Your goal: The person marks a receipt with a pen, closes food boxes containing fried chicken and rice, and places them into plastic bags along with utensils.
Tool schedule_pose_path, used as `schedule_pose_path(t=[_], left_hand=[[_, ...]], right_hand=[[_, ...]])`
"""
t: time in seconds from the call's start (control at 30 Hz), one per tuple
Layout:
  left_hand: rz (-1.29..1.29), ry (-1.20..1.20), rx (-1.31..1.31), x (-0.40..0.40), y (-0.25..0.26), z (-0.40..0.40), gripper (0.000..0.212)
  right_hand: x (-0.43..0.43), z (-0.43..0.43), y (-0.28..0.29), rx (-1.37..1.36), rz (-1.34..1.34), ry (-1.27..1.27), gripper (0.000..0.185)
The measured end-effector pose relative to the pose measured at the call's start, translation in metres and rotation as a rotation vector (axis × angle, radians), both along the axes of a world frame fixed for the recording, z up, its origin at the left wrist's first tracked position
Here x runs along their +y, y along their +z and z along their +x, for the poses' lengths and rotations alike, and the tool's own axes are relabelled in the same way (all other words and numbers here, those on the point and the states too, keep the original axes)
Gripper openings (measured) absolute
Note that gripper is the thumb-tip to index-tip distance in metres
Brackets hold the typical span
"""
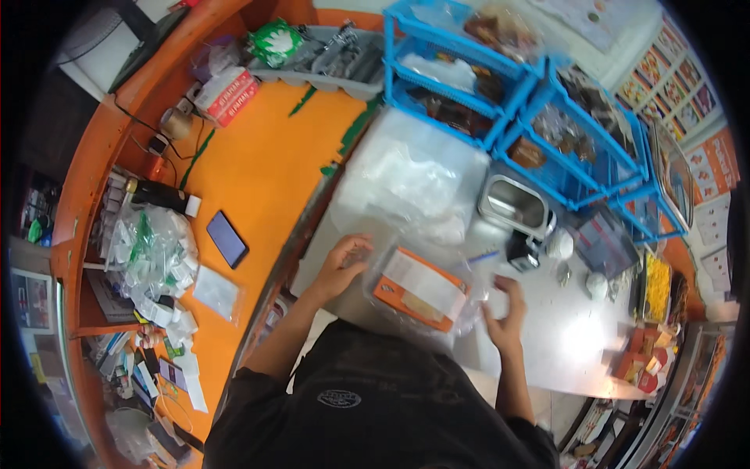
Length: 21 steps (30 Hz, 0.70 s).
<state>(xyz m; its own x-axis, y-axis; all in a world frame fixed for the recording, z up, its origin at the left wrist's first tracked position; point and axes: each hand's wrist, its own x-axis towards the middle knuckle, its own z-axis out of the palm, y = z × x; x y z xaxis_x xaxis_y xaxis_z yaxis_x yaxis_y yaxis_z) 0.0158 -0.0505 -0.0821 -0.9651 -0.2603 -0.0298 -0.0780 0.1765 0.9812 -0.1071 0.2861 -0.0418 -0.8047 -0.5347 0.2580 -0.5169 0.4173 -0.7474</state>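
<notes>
An orange food box point(389, 287) with a white paper strip point(430, 281) across its top lies inside a clear plastic bag point(463, 325) in front of me. On the bag's left edge, my left hand point(340, 267) grips the film between thumb and fingers. My right hand point(507, 316) pinches the bag's loose plastic on the opposite side. Both hands are at the steel worktop point(545, 328). Beyond the box is a stack of clear plastic bags point(404, 170). A blue pen point(483, 256) rests just past the bag.
Blue plastic racks point(492, 123) with bagged goods stand at the back. Near them sits a steel container point(515, 202). A yellow-filled tray point(656, 287) is at the right. The orange counter point(258, 158) on the left holds a phone point(227, 239) and a bag of small items point(155, 252).
</notes>
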Motion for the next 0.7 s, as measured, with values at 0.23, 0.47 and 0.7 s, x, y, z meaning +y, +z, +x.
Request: schedule_pose_path(t=[0.23,0.47,0.7], left_hand=[[-0.255,0.238,0.163,-0.133,0.021,-0.159,0.022],[-0.647,0.474,0.133,-0.271,0.027,-0.365,0.018],[-0.777,0.365,0.052,-0.274,0.001,-0.494,0.028]], right_hand=[[-0.007,-0.011,-0.023,-0.172,-0.152,-0.66,0.01],[-0.039,0.001,-0.019,0.08,0.204,-0.636,0.006],[-0.024,-0.011,-0.012,0.014,0.324,-0.67,0.007]])
